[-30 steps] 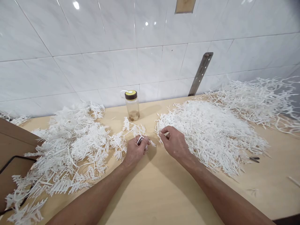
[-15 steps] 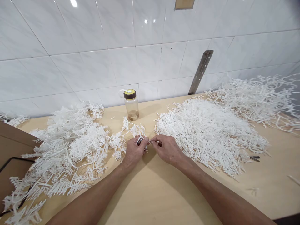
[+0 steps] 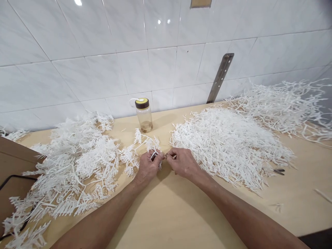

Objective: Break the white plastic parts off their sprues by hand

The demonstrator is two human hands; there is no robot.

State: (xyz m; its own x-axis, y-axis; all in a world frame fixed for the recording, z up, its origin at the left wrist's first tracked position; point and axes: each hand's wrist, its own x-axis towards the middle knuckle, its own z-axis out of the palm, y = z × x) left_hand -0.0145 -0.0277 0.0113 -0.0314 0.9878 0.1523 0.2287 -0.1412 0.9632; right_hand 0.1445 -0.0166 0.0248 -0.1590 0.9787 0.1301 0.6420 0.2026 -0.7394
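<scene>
A branched white plastic sprig (image 3: 146,141) lies across the table top, its near end in my left hand (image 3: 149,164). The left fingers are closed around its stem, and thin white tips poke out below them. Close beside, almost touching, my right hand (image 3: 183,162) is pinched, thumb against forefinger. Whatever the right fingertips hold is too small and covered to make out. To the left spreads a heap of feathery white plastic sprigs (image 3: 85,162). On the right, next to my right hand, is a pile of small white plastic pieces (image 3: 228,145).
A clear bottle (image 3: 144,116) with a dark and yellow lid stands behind my hands. A metal bracket (image 3: 220,79) leans by the tiled wall. More white branches (image 3: 287,103) lie far right, small dark snips (image 3: 279,171) nearer. A cardboard box (image 3: 18,162) is at the left edge.
My hands stay nearly in the same place, fingertips close together. The right fingers have shifted slightly at the pinch. The whole view has moved a little.
</scene>
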